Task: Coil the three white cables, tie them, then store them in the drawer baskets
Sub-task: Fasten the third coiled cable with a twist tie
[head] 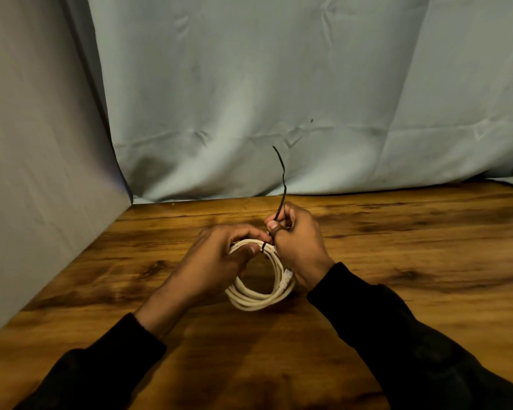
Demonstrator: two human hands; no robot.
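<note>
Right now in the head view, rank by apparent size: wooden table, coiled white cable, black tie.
1. wooden table
2. coiled white cable
3. black tie, thin; its free tail looks about as long as the coil is wide.

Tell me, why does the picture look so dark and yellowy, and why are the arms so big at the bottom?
In the head view, dim warm light tints the wooden table orange; the wide-angle lens stretches the black sleeves near the bottom edge. The left hand, right hand and white cable coil look slightly soft; the black tie stands out against the pale cloth.
</note>
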